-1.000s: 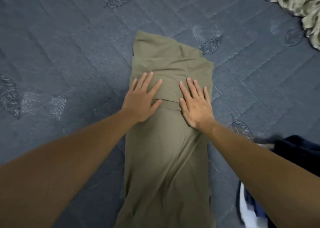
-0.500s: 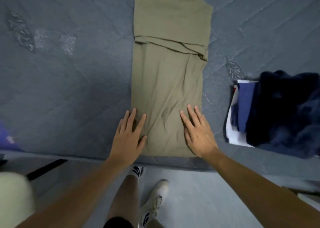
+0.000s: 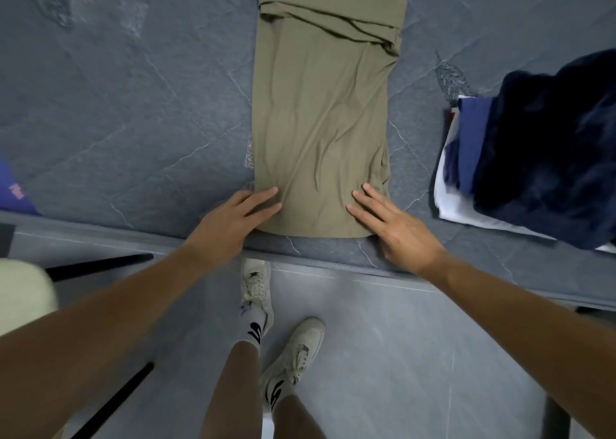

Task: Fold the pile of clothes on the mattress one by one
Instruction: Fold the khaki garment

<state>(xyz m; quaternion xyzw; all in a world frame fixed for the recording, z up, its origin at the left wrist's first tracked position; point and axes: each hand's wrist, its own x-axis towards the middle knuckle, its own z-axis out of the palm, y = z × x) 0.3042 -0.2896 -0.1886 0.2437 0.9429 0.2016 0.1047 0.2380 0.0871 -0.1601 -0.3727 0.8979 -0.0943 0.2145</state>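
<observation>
A person seen from above, with both forearms bare and no sleeves showing. The left hand (image 3: pixel 238 217) and right hand (image 3: pixel 391 225) wear no rings, watch or gloves. The legs are bare below the knee. On the feet are pale beige lace-up sneakers (image 3: pixel 256 283), slightly scuffed, with light laces. White crew socks (image 3: pixel 254 327) rise above the ankles, each marked with bold black curved stripes on the front.
</observation>
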